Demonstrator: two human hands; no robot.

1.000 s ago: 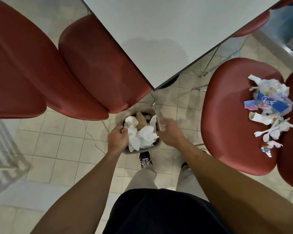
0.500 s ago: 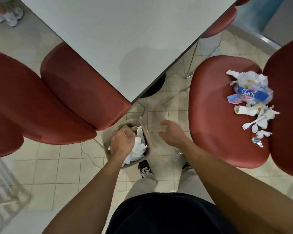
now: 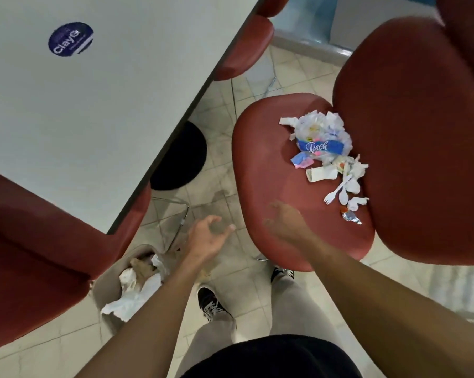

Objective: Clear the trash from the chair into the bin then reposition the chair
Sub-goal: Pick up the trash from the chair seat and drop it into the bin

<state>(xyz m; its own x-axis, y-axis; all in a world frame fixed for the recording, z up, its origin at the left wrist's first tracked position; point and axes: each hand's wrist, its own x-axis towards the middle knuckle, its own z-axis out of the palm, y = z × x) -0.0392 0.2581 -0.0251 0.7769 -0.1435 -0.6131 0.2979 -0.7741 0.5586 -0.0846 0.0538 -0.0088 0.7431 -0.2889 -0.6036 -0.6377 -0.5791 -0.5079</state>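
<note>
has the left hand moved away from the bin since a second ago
Yes. The left hand has let go of the small beige plastic bin and now hangs open over the tiled floor, toward the red cushioned chair holding the trash.

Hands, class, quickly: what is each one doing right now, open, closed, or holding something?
Left hand: open, fingers loosely curled, holding nothing, above the floor beside the bin.
Right hand: open, blurred, empty, over the chair seat.

The right hand (image 3: 283,223) is motion-blurred, its finger pose unreadable. The bin (image 3: 113,279) sits partly hidden under a red chair (image 3: 39,255), which the left edge cuts off.
</note>
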